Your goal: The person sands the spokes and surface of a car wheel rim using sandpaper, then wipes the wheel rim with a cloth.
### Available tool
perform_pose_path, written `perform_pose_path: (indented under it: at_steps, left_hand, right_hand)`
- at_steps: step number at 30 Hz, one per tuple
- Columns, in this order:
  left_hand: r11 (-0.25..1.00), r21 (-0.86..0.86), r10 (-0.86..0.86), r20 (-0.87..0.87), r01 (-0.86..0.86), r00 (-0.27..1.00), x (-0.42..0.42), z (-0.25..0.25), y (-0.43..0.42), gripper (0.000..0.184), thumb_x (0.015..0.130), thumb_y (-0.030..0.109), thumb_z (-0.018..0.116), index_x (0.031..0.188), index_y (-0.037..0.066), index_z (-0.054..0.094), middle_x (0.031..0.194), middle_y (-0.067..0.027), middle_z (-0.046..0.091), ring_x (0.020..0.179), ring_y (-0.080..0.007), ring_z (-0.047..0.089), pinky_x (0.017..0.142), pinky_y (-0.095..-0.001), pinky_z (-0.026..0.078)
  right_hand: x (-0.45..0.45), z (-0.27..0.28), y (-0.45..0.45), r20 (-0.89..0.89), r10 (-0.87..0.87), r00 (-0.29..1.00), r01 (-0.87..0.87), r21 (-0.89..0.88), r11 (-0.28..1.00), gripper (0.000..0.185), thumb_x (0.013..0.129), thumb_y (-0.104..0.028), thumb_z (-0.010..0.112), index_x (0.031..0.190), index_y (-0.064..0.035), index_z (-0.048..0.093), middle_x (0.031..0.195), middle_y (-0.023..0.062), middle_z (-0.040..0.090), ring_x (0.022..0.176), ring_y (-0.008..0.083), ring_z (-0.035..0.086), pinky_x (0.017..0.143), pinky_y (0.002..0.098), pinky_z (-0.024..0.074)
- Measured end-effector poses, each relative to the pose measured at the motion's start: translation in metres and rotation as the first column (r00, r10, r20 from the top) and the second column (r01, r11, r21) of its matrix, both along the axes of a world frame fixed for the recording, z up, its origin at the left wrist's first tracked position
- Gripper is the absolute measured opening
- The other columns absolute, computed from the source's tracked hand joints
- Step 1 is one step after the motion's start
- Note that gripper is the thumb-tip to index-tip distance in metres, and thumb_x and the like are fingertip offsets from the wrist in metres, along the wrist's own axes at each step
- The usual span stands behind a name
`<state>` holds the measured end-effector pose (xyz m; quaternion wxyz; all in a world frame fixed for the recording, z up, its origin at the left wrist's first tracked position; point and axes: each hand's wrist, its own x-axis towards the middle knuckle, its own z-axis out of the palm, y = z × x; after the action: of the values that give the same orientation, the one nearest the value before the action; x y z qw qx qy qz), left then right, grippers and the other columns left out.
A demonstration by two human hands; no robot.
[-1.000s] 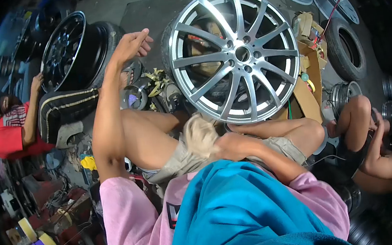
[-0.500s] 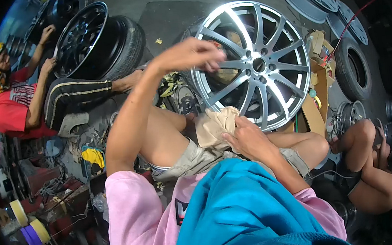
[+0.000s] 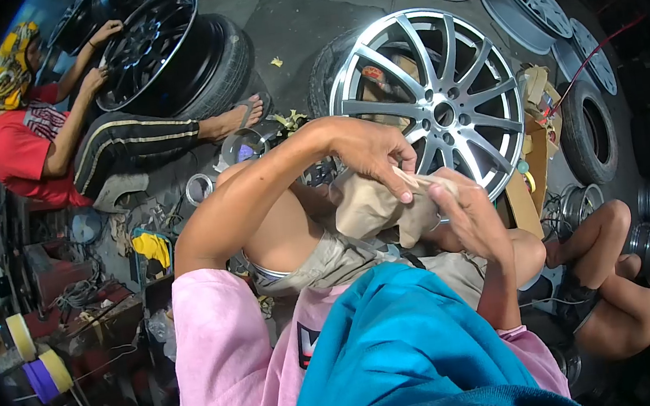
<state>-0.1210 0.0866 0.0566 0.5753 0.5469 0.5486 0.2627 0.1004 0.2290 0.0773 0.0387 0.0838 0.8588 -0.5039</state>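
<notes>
A beige cloth (image 3: 379, 207) hangs bunched above my lap, its upper edge pinched between both hands. My left hand (image 3: 380, 156), reaching across from the left side of the view, has thumb and fingers closed on the cloth's top edge. On the other side, my right hand (image 3: 468, 212) grips the same edge at its right end. Just beyond the hands lies a silver multi-spoke wheel rim (image 3: 443, 119), resting face up on a tire (image 3: 319, 69). Part of the rim's lower edge is hidden behind my hands and the cloth.
At left, a person in a red shirt (image 3: 19, 152) handles a black rim (image 3: 147, 51) on a tire. Another person's bent leg (image 3: 595, 246) is at right. A cardboard box (image 3: 526, 198), a standing tire (image 3: 588, 132) and grey rims (image 3: 534, 3) line the right side.
My left hand has come down from over the rim to the cloth and closed on it. My right hand has lifted the cloth's edge slightly. The view has shifted a little.
</notes>
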Motion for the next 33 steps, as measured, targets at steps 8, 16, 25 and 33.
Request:
perform_pose_path:
  at_steps: [8, 16, 25, 33]
  left_hand:
    - [0.975, 0.217, 0.100, -0.211, -0.053, 0.972, 0.008, 0.026, -0.005, 0.065, 0.084, 0.049, 0.085, 0.125, 0.001, 0.067, 0.108, -0.0100, 0.072, 0.097, -0.0146, 0.065, 0.081, -0.0323, 0.052]
    - [0.729, 0.566, 0.372, 0.144, -0.385, 0.917, 0.013, 0.021, -0.008, 0.046, 0.096, 0.041, 0.076, 0.117, 0.000, 0.074, 0.094, -0.0043, 0.073, 0.084, -0.0085, 0.063, 0.073, -0.0264, 0.050]
    - [0.776, 0.221, 0.504, 0.347, -0.591, 0.791, -0.010, 0.040, -0.023, 0.028, 0.099, 0.028, 0.072, 0.090, 0.002, 0.075, 0.080, 0.0045, 0.066, 0.077, -0.0023, 0.056, 0.067, -0.0204, 0.043]
    - [0.944, -0.044, 0.330, 0.064, -0.328, 0.942, 0.008, 0.053, -0.023, 0.058, 0.093, 0.049, 0.078, 0.125, 0.002, 0.067, 0.103, -0.0022, 0.070, 0.095, -0.0102, 0.064, 0.080, -0.0272, 0.053]
  right_hand:
    - [-0.021, 0.009, 0.014, -0.189, -0.249, 0.950, 0.224, -0.146, 0.964, 0.036, 0.110, -0.028, 0.054, 0.092, 0.0032, 0.062, 0.072, 0.0060, 0.056, 0.068, 0.0129, 0.048, 0.063, 0.0321, 0.0435]
    - [-0.069, 0.021, 0.017, -0.141, -0.264, 0.954, 0.153, -0.528, 0.835, 0.036, 0.106, -0.036, 0.064, 0.097, -0.0024, 0.073, 0.084, -0.0047, 0.067, 0.078, 0.0025, 0.057, 0.069, 0.0230, 0.0484]
    - [-0.057, -0.007, 0.025, 0.013, 0.052, 0.999, -0.034, -0.590, 0.806, 0.039, 0.095, -0.022, 0.079, 0.127, -0.0007, 0.070, 0.110, 0.0026, 0.075, 0.099, 0.0086, 0.067, 0.087, 0.0251, 0.0551]
    - [-0.085, 0.022, 0.031, -0.266, -0.179, 0.947, 0.055, -0.415, 0.908, 0.033, 0.099, -0.029, 0.075, 0.118, -0.0014, 0.073, 0.103, 0.0030, 0.074, 0.091, 0.0059, 0.065, 0.080, 0.0236, 0.0540]
